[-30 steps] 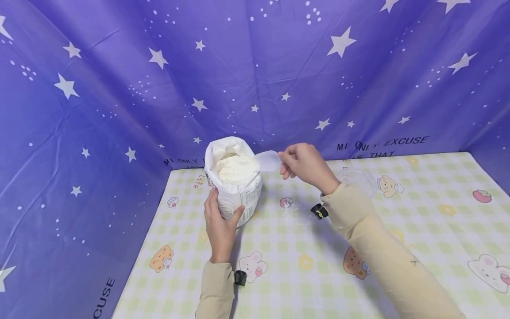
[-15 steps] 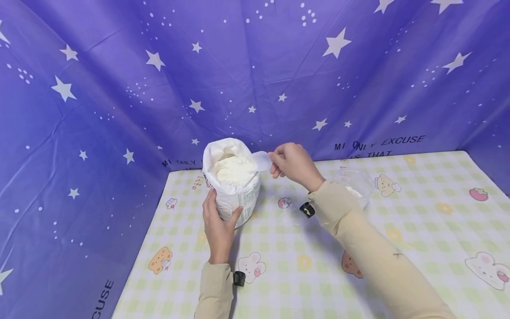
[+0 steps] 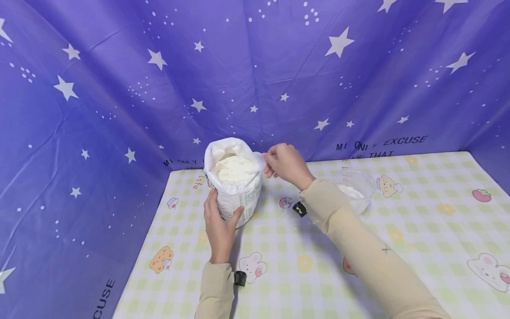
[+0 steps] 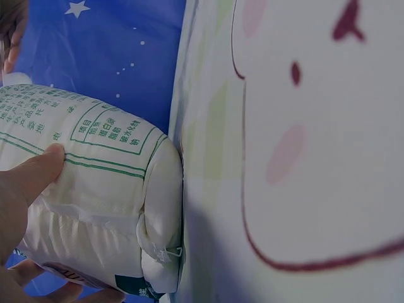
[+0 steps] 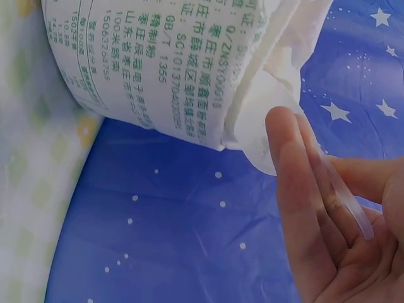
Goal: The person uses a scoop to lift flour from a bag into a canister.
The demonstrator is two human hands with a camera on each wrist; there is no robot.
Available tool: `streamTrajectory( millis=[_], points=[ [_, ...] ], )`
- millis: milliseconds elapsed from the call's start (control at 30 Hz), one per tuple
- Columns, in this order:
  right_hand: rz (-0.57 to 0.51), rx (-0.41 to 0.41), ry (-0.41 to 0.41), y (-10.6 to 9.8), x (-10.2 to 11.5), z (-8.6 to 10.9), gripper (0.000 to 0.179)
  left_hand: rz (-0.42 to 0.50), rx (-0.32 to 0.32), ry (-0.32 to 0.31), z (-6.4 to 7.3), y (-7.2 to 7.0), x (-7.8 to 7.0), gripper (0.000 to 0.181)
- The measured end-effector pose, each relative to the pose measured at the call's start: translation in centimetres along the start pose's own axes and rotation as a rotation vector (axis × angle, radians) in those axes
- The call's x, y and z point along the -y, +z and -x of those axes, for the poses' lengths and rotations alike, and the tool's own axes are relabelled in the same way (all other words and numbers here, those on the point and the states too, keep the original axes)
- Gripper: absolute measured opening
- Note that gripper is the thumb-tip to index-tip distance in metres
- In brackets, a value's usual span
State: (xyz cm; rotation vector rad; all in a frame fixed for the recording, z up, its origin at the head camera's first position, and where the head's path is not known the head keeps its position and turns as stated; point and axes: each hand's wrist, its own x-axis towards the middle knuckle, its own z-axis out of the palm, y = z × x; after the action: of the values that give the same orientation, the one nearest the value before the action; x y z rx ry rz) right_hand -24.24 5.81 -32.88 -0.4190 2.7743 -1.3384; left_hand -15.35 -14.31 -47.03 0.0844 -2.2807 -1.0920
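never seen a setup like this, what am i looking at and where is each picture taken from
There is no machine here, just a person's two bare hands. The wide pictures come from a camera worn on the head, looking forward and down. The two close ones come from a camera on each wrist, so things appear turned sideways.

On the checked tablecloth are an open white bag of pale powder and a clear bowl with some white powder in it, partly behind the right sleeve. A starry curtain hangs behind.

The left hand grips the bag. The right hand pinches a translucent scoop at the bag's mouth.
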Motion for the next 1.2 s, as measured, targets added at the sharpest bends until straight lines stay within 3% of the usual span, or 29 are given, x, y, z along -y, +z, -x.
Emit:
streamTrajectory(
  millis=[400, 867, 1200],
  points=[
    [-0.062, 0.042, -0.004, 1.5, 0.7, -1.2, 0.028, -0.002, -0.001, 0.002, 0.0, 0.2, 0.1, 0.084],
    [0.001, 0.090, -0.033, 2.9, 1.4, -1.9, 0.030, 0.010, 0.003, -0.014, 0.1, 0.2, 0.1, 0.085],
    [-0.046, 0.089, -0.067, 4.0, 2.1, -2.3, 0.030, 0.014, -0.004, 0.004, 0.1, 0.3, 0.1, 0.085]
  ],
)
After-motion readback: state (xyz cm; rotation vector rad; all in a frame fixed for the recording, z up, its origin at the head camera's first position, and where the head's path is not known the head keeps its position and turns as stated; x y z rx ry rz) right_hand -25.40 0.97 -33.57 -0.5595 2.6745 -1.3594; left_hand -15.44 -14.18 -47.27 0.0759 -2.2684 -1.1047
